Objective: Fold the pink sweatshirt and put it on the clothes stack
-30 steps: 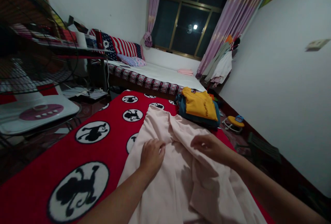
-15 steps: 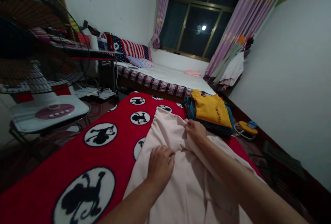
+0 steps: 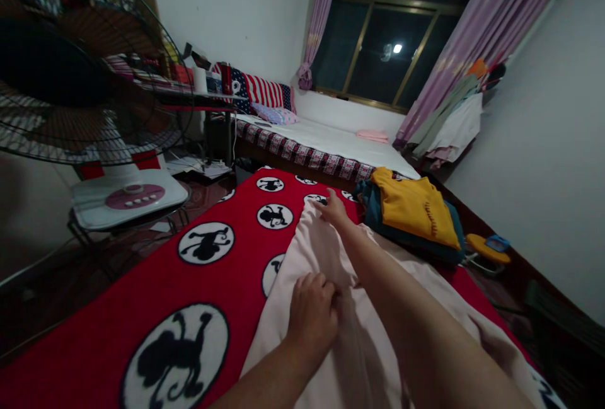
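A pale pink garment [image 3: 326, 248], apparently trousers with a gathered waist edge, is spread over the red blanket [image 3: 246, 258] with black monkey figures in white circles. My left hand [image 3: 312, 308] rests on the middle of it, fingers curled into the cloth. At the far left corner of the garment is my right hand [image 3: 333, 208], its thumb and forefinger apart and touching or close to the edge. The right forearm crosses over the cloth and hides part of it. Beside the garment, on the right, lies a folded yellow top [image 3: 411, 204] on dark teal clothing [image 3: 371, 201].
A fan [image 3: 94, 94] stands at the left, its base on a small stand. Behind the blanket is a bed [image 3: 326, 135] with a white sheet. A yellow stool [image 3: 486, 248] is at the right, below clothes [image 3: 456, 128] hanging by the curtain.
My right hand has let go of the waist fold and moved left and away to the far corner. The left hand has curled more. The view has shifted left.
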`<action>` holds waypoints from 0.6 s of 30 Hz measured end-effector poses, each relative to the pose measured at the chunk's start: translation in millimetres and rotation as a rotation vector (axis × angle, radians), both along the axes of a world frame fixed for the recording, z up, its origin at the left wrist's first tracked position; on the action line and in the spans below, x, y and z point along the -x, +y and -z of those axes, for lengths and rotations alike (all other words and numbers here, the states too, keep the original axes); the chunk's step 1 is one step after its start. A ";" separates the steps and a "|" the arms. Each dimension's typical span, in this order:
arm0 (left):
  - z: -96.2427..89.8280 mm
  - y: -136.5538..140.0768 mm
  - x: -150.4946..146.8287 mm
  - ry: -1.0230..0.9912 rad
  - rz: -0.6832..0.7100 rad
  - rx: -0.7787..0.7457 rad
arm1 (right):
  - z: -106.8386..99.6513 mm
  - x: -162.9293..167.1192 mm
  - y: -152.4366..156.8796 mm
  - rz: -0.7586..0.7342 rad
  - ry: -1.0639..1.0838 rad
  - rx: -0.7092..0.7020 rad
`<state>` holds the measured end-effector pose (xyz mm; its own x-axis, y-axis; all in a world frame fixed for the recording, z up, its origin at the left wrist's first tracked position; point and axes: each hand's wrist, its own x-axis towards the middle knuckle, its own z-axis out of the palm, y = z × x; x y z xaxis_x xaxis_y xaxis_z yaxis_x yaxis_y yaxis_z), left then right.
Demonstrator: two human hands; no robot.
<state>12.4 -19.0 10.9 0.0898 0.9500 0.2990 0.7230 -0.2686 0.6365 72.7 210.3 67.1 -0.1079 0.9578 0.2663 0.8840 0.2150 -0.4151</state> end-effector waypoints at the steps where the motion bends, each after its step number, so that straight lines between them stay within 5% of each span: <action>1: 0.3 -0.3 0.0 -0.011 -0.001 0.008 | 4.6 5.1 6.2 -0.005 0.075 0.036; 4: 1.8 -1.9 -0.6 -0.040 -0.004 0.011 | 14.3 13.5 20.5 -0.019 0.174 0.112; 12: 3.3 -4.9 -2.7 -0.071 -0.008 0.018 | 23.7 17.1 28.6 0.033 0.183 -0.015; 18: 1.7 0.5 0.1 -0.514 -0.225 -0.132 | 14.7 10.1 4.8 -0.143 0.133 -0.069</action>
